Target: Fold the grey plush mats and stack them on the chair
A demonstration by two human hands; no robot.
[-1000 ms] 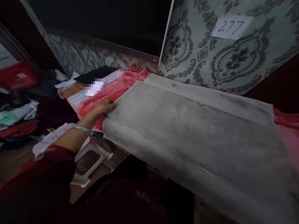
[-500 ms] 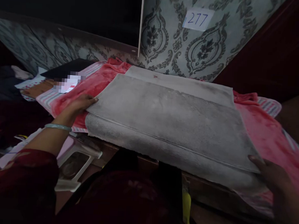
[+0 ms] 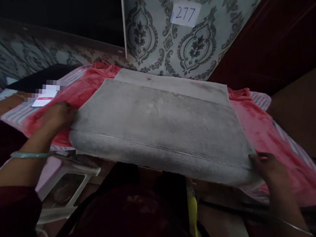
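A grey plush cloth (image 3: 158, 115) lies folded across a pink blanket (image 3: 257, 129), with a lighter strip showing along its far side. Its near part bends down over the front edge. At the cloth's left edge is my left hand (image 3: 58, 117), slightly blurred, fingers closed on the border. My right hand (image 3: 272, 171) pinches the right edge near the front corner between thumb and fingers. Small reddish marks show on the pale far strip.
On the left lie a white phone-like item (image 3: 45, 98) and a dark flat object (image 3: 39, 76). A plastic stool (image 3: 69, 190) stands below. Behind are a screen (image 3: 60, 10), patterned wallpaper and a paper sign (image 3: 185, 14) reading 277. Something yellow (image 3: 193, 215) is underneath.
The view has turned to the right, so everything sits farther left. Both hands stay at the cloth's side edges, and the cloth's near overhang looks smoother and straighter.
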